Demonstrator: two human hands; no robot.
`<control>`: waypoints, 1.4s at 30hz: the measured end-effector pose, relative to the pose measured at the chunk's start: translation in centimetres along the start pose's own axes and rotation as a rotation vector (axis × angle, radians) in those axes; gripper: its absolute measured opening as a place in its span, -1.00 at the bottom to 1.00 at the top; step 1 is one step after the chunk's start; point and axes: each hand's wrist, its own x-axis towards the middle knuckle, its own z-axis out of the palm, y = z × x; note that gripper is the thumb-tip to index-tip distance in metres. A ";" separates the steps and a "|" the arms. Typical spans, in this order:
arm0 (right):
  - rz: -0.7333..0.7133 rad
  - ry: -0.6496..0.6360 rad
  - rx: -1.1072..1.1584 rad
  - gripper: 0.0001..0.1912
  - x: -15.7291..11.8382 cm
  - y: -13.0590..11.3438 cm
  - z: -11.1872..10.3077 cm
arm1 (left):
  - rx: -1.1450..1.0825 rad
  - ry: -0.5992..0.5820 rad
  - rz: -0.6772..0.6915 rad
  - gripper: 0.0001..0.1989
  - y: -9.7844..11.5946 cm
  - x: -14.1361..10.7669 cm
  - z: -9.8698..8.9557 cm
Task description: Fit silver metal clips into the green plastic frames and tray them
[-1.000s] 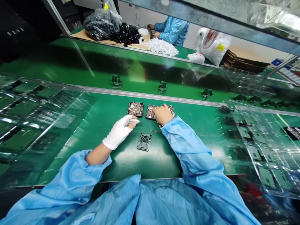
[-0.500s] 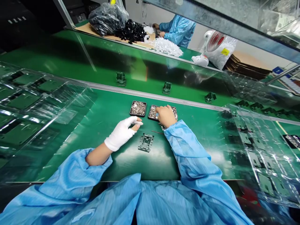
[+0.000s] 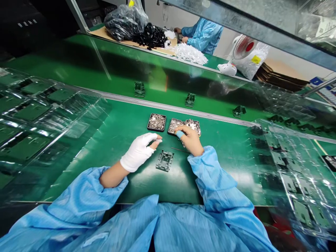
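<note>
My left hand [image 3: 139, 150], in a white glove with bare fingertips, hovers left of a green circuit board [image 3: 165, 161]. Its thumb and forefinger are brought together; whatever may be between them is too small to make out. My right hand [image 3: 193, 141], with a blue cover on one finger, is over the near edge of a small black tray of shiny metal parts [image 3: 174, 125]. Its fingers are pinched, and anything in them is hidden. Another tray of metal parts [image 3: 193, 124] lies just behind that hand. A third parts tray [image 3: 156, 121] stands to the left.
A thin rod [image 3: 180, 149] lies behind the board. Clear plastic trays of boards flank me, one left [image 3: 78, 120] and one right [image 3: 285, 168]. Beyond a metal rail [image 3: 154, 103] are several boards [image 3: 190, 99]. A co-worker in blue [image 3: 206, 35] sits across.
My right hand has drawn back from the metal parts toward me, uncovering more of the right tray. The left thumb and forefinger look closer together. The view has shifted slightly.
</note>
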 end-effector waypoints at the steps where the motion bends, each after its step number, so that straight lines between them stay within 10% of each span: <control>1: -0.012 -0.041 0.069 -0.88 -0.7 -0.8 0.3 | 0.022 0.016 0.052 -0.75 0.0 -0.1 0.1; 16: 0.187 -0.438 0.481 -0.75 -4.8 -3.8 1.2 | -0.015 -0.043 0.346 -0.67 1.1 -2.0 0.6; 25: 0.175 -0.184 0.392 -0.87 -4.8 -2.0 -0.7 | 0.045 -0.436 0.216 -0.34 -0.7 -2.6 1.1; 30: 0.053 -0.162 0.228 -0.94 -5.3 -1.8 0.3 | 0.055 -0.254 0.143 -0.63 0.1 -2.4 1.7; 36: -0.305 -0.127 -0.015 -0.91 -5.7 -2.2 1.1 | 0.182 -0.029 0.294 -0.61 0.3 -3.0 1.9; 42: -0.326 -0.131 -0.186 -0.89 -6.1 -2.1 1.5 | 0.270 0.012 0.339 -0.61 0.2 -3.2 2.2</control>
